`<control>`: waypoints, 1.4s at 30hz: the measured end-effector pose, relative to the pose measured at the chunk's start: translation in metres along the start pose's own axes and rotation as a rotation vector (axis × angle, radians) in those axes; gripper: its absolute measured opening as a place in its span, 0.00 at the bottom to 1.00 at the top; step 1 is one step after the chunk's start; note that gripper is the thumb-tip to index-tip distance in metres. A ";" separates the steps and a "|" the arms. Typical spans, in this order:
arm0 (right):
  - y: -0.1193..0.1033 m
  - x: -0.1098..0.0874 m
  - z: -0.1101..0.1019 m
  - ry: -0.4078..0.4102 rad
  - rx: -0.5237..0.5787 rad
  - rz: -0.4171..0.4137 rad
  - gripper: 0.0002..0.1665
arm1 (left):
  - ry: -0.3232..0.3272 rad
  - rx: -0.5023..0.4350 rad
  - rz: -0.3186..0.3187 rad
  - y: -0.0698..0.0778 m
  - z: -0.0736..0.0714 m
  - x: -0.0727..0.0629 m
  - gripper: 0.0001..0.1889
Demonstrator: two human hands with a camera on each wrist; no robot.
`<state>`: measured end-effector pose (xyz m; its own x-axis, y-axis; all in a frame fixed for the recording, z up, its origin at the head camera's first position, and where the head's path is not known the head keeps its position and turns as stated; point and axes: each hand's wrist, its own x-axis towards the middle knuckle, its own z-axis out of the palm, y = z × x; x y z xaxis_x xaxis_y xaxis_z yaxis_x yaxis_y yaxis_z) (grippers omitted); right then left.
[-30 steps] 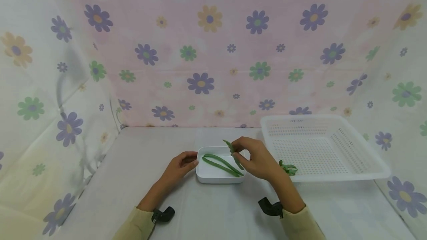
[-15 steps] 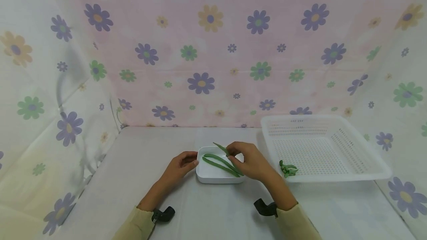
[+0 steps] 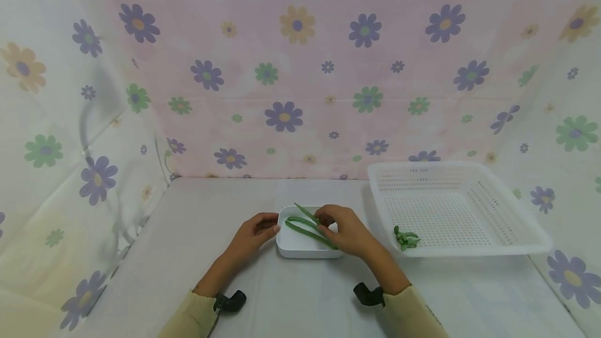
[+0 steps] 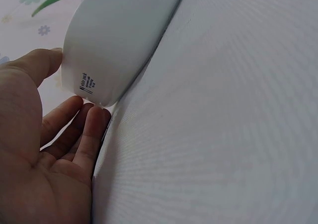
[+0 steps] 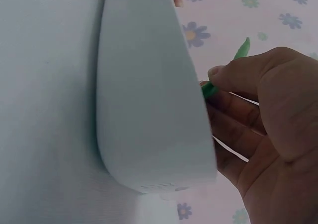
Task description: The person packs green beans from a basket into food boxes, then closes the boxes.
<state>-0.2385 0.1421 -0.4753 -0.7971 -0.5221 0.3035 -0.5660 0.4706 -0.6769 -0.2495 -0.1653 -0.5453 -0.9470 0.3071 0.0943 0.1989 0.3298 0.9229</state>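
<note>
A white rectangular dish [image 3: 300, 253] stands on the table with two long green beans [image 3: 300, 229] lying slantwise in it. My left hand [image 3: 251, 236] touches the dish's left end with thumb and fingertips, the fingers loosely bent; the left wrist view shows small printing on the dish wall. Over the right side of the dish, my right hand [image 3: 343, 228] pinches another green bean [image 3: 305, 213] between thumb and fingers. Its thin tip points up and left, while its lower part is hidden by the hand. In the right wrist view the dish wall hides part of the fingers.
A white perforated basket [image 3: 451, 249] stands on the right of the table. A small heap of short green pieces [image 3: 406, 239] lies in its near left corner. Flowered cloth [image 3: 300, 77] hangs behind the table and at both sides.
My right hand has moved left and lower over the dish, carrying the pinched green bean with it. The left hand and the dish have stayed in place.
</note>
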 end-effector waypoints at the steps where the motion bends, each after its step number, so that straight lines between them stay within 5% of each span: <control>1: 0.001 0.000 0.001 -0.002 -0.004 0.003 0.15 | -0.001 0.000 -0.001 0.000 0.000 0.000 0.25; 27: 0.005 0.000 0.016 -0.029 -0.163 0.023 0.13 | -0.001 -0.010 -0.014 0.000 -0.001 0.000 0.25; 42: -0.007 -0.002 0.001 -0.083 -0.186 -0.014 0.08 | -0.004 -0.023 -0.005 0.003 0.000 0.000 0.25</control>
<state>-0.2326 0.1392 -0.4722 -0.7731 -0.5826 0.2508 -0.6122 0.5823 -0.5349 -0.2487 -0.1650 -0.5428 -0.9470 0.3088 0.0880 0.1881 0.3112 0.9316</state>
